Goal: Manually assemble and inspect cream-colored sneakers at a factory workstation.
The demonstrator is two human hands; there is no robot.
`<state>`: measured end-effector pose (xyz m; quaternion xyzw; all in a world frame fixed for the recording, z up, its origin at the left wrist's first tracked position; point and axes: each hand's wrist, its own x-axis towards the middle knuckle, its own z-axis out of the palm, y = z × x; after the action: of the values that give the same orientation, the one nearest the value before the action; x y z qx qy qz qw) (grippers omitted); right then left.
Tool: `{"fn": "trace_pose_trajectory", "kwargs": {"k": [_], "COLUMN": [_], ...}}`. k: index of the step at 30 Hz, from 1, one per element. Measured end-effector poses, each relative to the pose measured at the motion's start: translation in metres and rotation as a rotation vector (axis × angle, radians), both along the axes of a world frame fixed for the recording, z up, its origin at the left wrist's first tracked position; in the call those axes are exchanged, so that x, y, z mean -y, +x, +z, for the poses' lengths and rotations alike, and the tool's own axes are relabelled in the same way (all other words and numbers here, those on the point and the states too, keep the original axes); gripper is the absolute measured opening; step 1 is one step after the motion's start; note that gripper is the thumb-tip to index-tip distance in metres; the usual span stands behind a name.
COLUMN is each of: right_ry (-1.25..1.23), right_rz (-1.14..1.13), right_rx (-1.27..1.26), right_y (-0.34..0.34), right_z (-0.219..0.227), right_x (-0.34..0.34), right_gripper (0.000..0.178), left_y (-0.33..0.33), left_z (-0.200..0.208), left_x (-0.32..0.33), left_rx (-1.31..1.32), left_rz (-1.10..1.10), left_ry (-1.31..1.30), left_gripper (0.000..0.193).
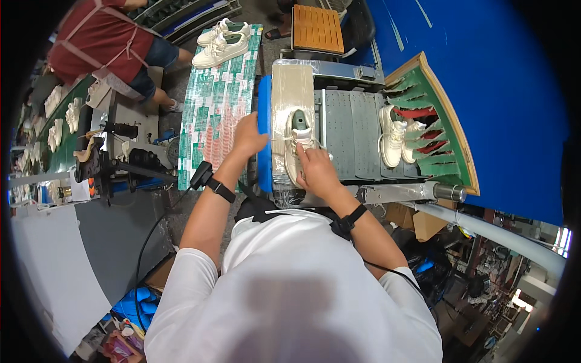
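Note:
A cream lace-up sneaker [292, 158] with a dark green insert in its opening rests on a film-wrapped board in front of me. Left of it, my left hand [249, 136] is closed, and a pale shoelace [278, 138] runs from the sneaker to its fingers. My right hand [318, 170] lies over the sneaker's front right side. Its index finger stretches onto the lacing, with the thumb apart and lower down; the other fingers are partly hidden. A lace end sticks out right of the tongue.
Right of the board, a grey slatted conveyor [354, 130] carries another cream pair [393, 136] at a green strip curtain [445, 124]. Further left, a cream pair [223, 45] stands on a taped table [212, 121]. A person in a dark red top [115, 42] is at the far left.

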<state>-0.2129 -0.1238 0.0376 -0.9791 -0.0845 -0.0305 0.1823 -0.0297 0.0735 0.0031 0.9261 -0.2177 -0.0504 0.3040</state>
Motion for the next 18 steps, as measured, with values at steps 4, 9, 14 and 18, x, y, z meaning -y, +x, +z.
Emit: {"fn": "trace_pose_trajectory", "kwargs": {"k": [4, 9, 14, 18], "right_ry": [0.092, 0.108, -0.060, 0.553], "right_rz": [0.000, -0.017, 0.044, -0.197], "right_rx": [-0.034, 0.076, 0.010, -0.363], "right_y": [-0.001, 0.006, 0.013, 0.015], "right_z": [0.008, 0.011, 0.012, 0.011], "right_x": [-0.003, 0.001, 0.001, 0.010], "right_gripper": [0.076, 0.074, 0.072, 0.065], "left_y": [0.003, 0.007, 0.010, 0.009], "left_z": [-0.018, -0.014, -0.014, -0.016], "left_x": [0.056, 0.064, 0.058, 0.061], "left_rx": [-0.097, -0.449, -0.442, -0.452], "left_rz": [-0.157, -0.220, -0.214, -0.197], "left_ry": [-0.198, -0.309, -0.312, -0.341], "left_gripper": [0.081, 0.092, 0.080, 0.078]}}
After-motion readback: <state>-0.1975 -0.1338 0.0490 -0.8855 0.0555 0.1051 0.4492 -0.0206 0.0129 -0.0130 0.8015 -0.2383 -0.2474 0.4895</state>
